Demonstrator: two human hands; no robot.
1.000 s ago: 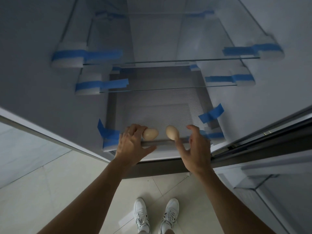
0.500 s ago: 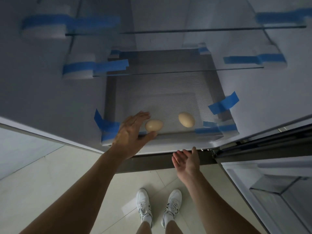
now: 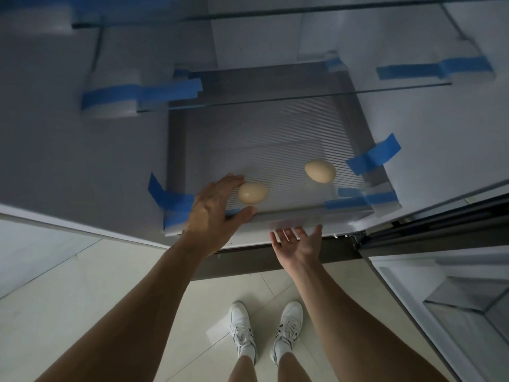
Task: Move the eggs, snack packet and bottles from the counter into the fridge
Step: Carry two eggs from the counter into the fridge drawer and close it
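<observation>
Flanking the near egg (image 3: 252, 193), slack uncurled fingers (image 3: 230, 180) of the left hand (image 3: 214, 213) grip nothing. That egg lies on the ribbed shelf (image 3: 275, 128) of the fridge (image 3: 82, 139), the second egg (image 3: 320, 170) apart to its right. The right hand (image 3: 298, 244) hangs released, palm up, just below the shelf's front edge.

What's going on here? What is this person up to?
A person stands at an open fridge, putting eggs inside. Two eggs lie apart on the ribbed shelf at the bottom. The left hand is open right beside the left egg; whether it touches the egg is hard to tell. The right egg lies free. The right hand is open and holds nothing, palm up, in front of the shelf's front edge.
</observation>
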